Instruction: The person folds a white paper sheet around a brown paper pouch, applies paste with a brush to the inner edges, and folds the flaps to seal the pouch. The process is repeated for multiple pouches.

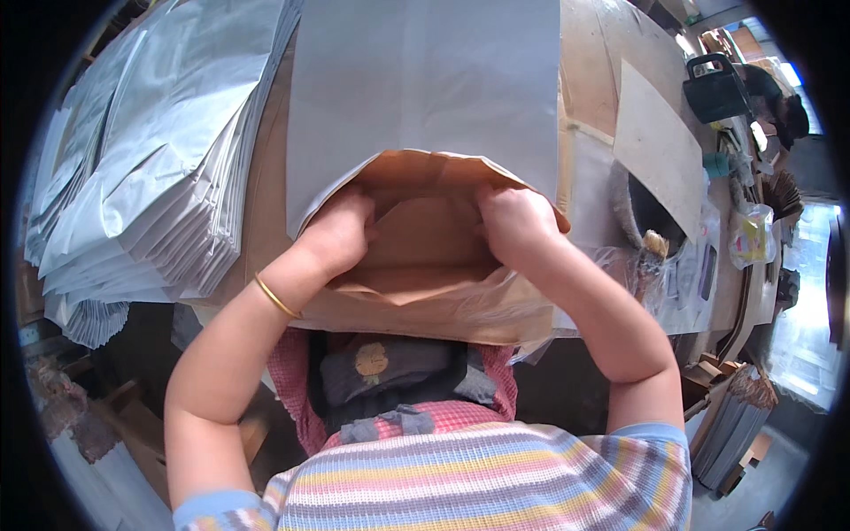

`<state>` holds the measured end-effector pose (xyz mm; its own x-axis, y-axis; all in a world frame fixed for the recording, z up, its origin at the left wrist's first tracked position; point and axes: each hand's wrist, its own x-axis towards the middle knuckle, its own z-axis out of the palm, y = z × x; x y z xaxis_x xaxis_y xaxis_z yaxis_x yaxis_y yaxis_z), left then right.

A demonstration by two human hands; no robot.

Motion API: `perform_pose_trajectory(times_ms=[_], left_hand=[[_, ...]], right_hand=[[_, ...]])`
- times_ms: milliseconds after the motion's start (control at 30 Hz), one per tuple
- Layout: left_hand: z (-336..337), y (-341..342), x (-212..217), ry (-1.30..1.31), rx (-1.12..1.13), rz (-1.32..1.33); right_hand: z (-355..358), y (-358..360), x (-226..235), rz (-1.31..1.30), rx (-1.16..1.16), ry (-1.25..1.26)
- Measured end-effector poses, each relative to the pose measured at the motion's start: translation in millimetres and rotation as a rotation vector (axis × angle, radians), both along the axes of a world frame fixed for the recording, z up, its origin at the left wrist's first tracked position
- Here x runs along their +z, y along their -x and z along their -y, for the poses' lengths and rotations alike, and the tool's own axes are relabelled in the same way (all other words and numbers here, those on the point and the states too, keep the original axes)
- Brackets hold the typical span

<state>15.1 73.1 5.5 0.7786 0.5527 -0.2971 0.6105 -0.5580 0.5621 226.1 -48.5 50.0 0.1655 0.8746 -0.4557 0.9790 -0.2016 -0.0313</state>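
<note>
A large paper bag (425, 80), silver-grey outside and brown inside, lies flat on the work surface with its mouth spread open toward me. My left hand (341, 228) is inside the left side of the mouth, its fingers curled against the brown paper. Opposite it, my right hand (518, 223) is curled at the right corner of the mouth. Both hands look closed on the bag's paper, though their fingertips are partly hidden. The brown lower lip of the bag sags between my wrists, near the front edge of the surface.
A thick stack of silver-grey bags (168, 168) lies to the left. At right are a pale board (655, 146), a brush (655, 241), clear plastic and a dark container with a handle (715, 88). Bundled bags (733, 425) stand low at the right.
</note>
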Motion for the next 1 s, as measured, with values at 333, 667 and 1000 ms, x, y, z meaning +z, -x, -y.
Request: perform_pose_trajectory(times_ms=[333, 667, 1000], left_hand=[[0, -14, 45, 0.140, -0.118, -0.098], [27, 0, 43, -0.197, -0.232, -0.172], [38, 13, 36, -0.289, -0.215, -0.073]], right_hand=[[244, -100, 44, 0.290, -0.051, -0.452], [187, -184, 20, -0.465, -0.837, -1.065], [211, -205, 47, -0.813, -0.899, -0.961]])
